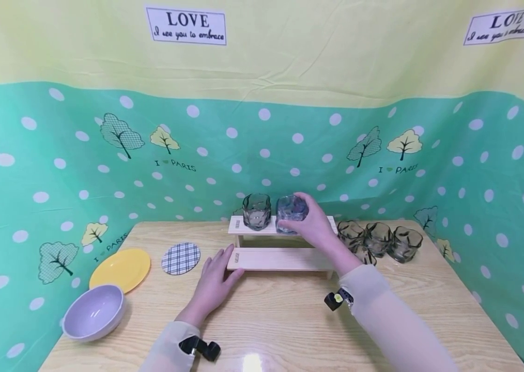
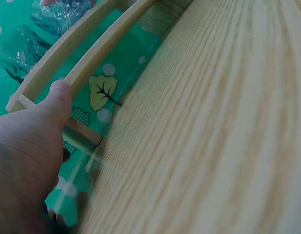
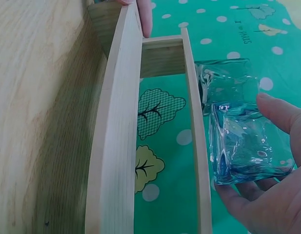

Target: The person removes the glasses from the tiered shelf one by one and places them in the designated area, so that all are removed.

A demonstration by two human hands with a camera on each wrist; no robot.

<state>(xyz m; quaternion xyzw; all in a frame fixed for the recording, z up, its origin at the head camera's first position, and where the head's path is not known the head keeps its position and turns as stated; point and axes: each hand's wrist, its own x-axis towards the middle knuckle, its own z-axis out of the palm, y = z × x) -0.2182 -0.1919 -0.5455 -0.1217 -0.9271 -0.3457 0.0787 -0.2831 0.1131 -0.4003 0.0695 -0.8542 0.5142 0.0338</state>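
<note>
A two-tier wooden rack [image 1: 285,259] stands on the table. My right hand [image 1: 314,221] holds a clear, blue-tinted glass cup [image 1: 290,211] at its upper tier, the thumb and fingers on opposite sides of it. Beside that cup, a smoky glass cup [image 1: 257,213] sits upright on the same tier. At the rack's left end, my left hand [image 1: 215,281] grips the lower tier, with the thumb [image 2: 60,95] against its front edge and the fingers around the end. The right wrist view shows the held glass cup [image 3: 250,144] close to the other glass cup [image 3: 230,80].
Several smoky glass cups [image 1: 403,244] stand to the right of the rack. On the left are a round checked coaster [image 1: 181,258], a yellow plate [image 1: 122,269] and a purple bowl [image 1: 93,313]. A green dotted cloth [image 1: 262,139] hangs behind the wooden table [image 1: 280,320].
</note>
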